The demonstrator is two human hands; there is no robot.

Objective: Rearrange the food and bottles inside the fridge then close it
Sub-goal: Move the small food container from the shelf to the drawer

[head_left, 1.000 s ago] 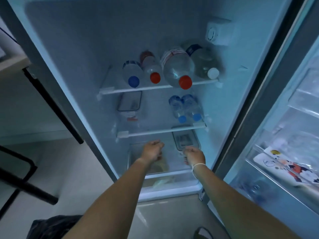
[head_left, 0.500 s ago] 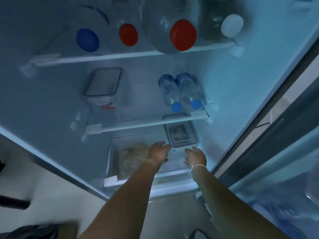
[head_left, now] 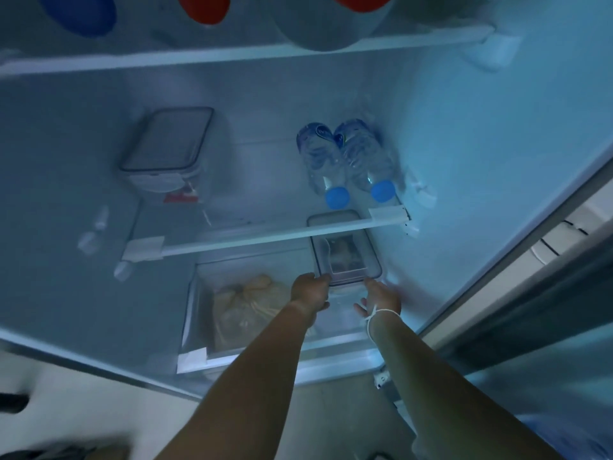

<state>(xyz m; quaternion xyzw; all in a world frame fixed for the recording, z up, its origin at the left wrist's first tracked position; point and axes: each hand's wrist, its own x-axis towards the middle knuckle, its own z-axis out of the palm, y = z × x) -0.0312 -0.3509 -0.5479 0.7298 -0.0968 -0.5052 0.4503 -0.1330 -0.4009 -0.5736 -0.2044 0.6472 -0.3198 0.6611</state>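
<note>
**Hands at the lower container, fridge open**

Fridge interior fills my view, blue-lit, door swung open on the right. Top shelf carries big bottles lying down; I see only a blue cap and two red caps at the frame edge. Middle shelf has a lidded box on the left and two small bottles lying side by side on the right, blue caps toward me. Below that shelf sits a clear container with dark-rimmed lid, food inside, blurred. Left of it, in the drawer, lies a tied bag.

Left hand reaches in, fingers curled at the container's near left corner, touching it. Right hand is near the near right corner, fingers spread loosely, palm turned inward; I cannot tell if it touches. A white string circles the right wrist. Neither hand shows a firm grip. Floor shows at the bottom, blurred.
</note>
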